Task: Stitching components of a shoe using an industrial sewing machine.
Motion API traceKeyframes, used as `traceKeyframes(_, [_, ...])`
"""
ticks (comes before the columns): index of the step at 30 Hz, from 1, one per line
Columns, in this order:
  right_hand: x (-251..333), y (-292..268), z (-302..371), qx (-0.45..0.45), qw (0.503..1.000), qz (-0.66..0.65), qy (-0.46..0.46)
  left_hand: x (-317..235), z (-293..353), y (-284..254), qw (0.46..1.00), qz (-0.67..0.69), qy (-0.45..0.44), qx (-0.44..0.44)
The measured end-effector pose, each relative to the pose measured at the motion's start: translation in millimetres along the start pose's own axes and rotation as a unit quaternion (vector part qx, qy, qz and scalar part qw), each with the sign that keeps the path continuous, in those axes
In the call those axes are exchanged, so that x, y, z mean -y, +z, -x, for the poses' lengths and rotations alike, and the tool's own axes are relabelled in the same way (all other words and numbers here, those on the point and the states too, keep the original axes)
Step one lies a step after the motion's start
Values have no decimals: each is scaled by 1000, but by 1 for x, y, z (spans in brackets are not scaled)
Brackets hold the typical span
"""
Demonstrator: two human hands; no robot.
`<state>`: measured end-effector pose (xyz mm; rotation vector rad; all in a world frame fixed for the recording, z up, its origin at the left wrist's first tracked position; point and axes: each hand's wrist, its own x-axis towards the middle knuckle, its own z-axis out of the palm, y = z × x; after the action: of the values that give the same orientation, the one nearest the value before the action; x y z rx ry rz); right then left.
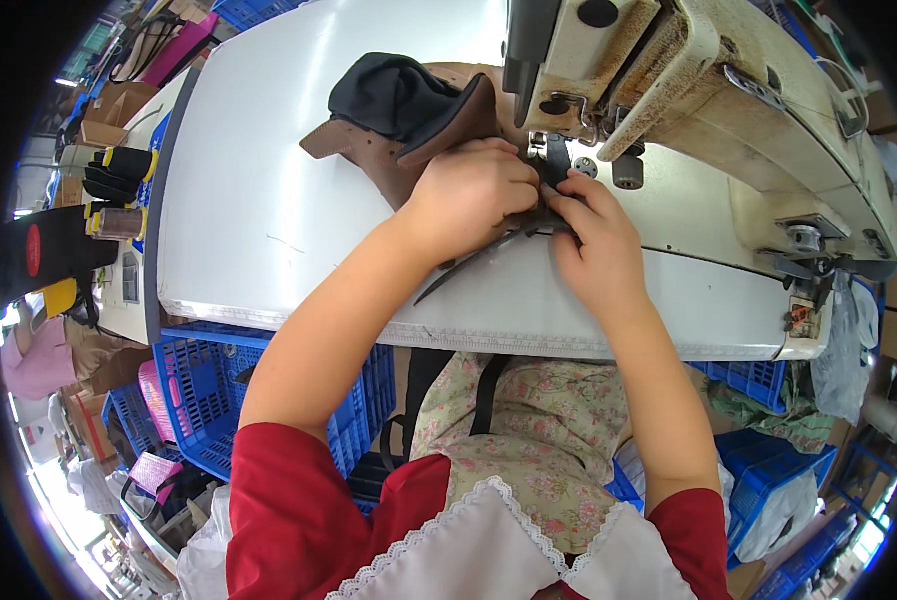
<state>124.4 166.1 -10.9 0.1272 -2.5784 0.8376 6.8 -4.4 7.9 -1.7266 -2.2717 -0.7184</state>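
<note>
A brown leather-like workpiece (368, 150) with black fabric (393, 95) bunched on top lies to the left of the sewing machine's needle area (540, 145). My left hand (473, 190) is closed, its curled fingers gripping the workpiece's near edge. My right hand (600, 235) is just right of it, thumb and forefinger brought together at a narrow dark strip (473, 268). The strip's loose end trails left across the white table. Both sets of fingertips are close to the presser foot; the fingers partly hide the spot where strip and workpiece meet.
The sewing machine head (668, 80) rises over the table (238, 200) at the right. A ruler strip (488, 343) runs along the front edge. Blue crates (208, 400) stand below on both sides. Thread cones (118, 190) are at the far left, near another person in pink (43, 355).
</note>
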Motion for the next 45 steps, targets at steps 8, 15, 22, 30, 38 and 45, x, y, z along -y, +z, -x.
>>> traceKeyframes(8, [2, 3, -2, 1, 1000, 14, -24, 15, -6, -6, 1000, 12, 27, 0])
traceKeyframes(15, [3, 2, 5, -26, 999, 3, -44, 17, -5, -17, 997, 20, 35, 66])
traceKeyframes(22, [15, 0, 12, -11, 999, 31, -43, 22, -2, -19, 994, 65, 18, 80])
traceKeyframes(30, [14, -4, 17, -8, 998, 24, -61, 26, 2, -15, 994, 76, 21, 73])
traceKeyframes(38, [15, -6, 20, 6, 997, 30, -66, 27, 4, -16, 993, 84, 21, 79])
traceKeyframes(45, [16, -5, 19, 5, 997, 37, -66, 28, 3, -15, 993, 86, 35, 71])
